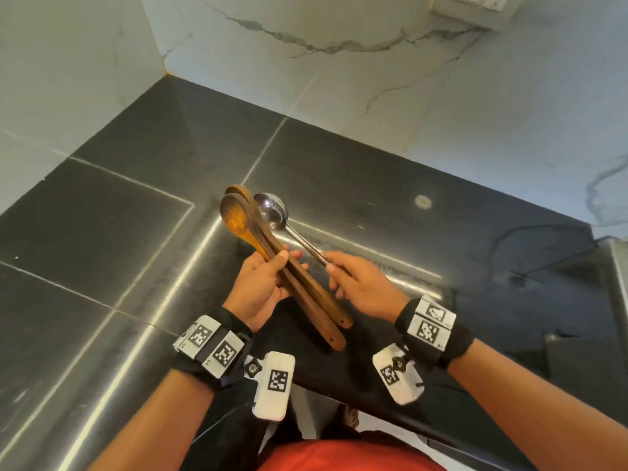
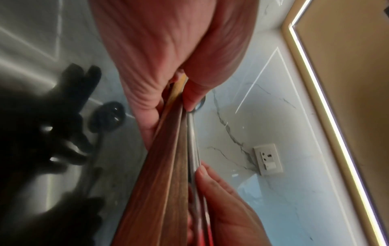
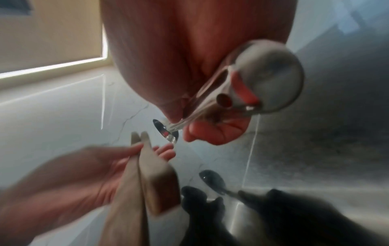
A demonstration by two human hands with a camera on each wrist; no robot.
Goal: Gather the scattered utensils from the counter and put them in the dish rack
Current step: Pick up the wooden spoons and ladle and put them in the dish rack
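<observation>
Above the black counter point(image 1: 102, 215), my left hand point(image 1: 280, 266) grips a bundle of wooden spoons point(image 1: 234, 215) by their handles, bowls pointing away from me. Right beside them, my right hand point(image 1: 331, 266) pinches the handle of a steel spoon point(image 1: 272, 209), which lies almost against the wooden handles. In the left wrist view the wooden handles point(image 2: 164, 166) and the steel handle point(image 2: 192, 141) run side by side under my thumb point(image 2: 195, 93). The right wrist view is blurred; it shows the steel spoon's bowl point(image 3: 166, 131) beyond my fingers point(image 3: 210, 131). No dish rack is in view.
A white marble wall point(image 1: 373, 79) backs the counter, with a socket plate point(image 1: 475, 5) high on it. A small pale round spot point(image 1: 423, 201) marks the counter behind my hands. A steel rim point(image 1: 616, 266) shows at the right edge. The counter's front edge is by my body.
</observation>
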